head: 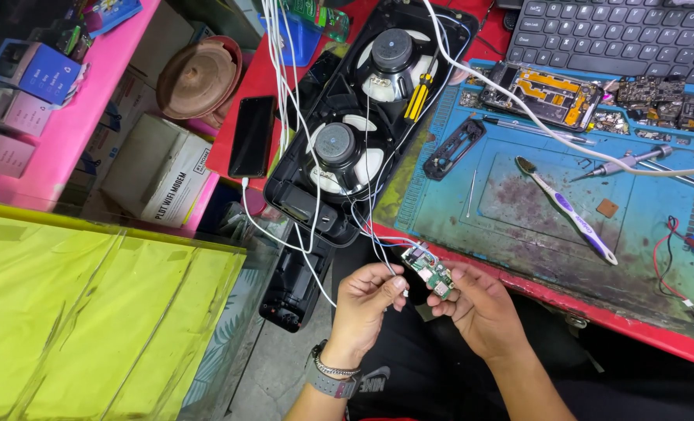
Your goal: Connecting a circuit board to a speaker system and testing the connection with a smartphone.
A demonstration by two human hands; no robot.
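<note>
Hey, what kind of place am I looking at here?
Most likely a small electronics repair bench: an opened speaker case lies on the table, an opened phone sits on a blue work mat, and both hands hold a small green circuit board.

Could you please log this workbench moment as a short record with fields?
Left hand: pinches thin wires by the board
Right hand: holds small green circuit board
Wires: run up to open speaker housing with two drivers
Blue mat: toothbrush, opened phone
Left of speaker: black phone
</note>
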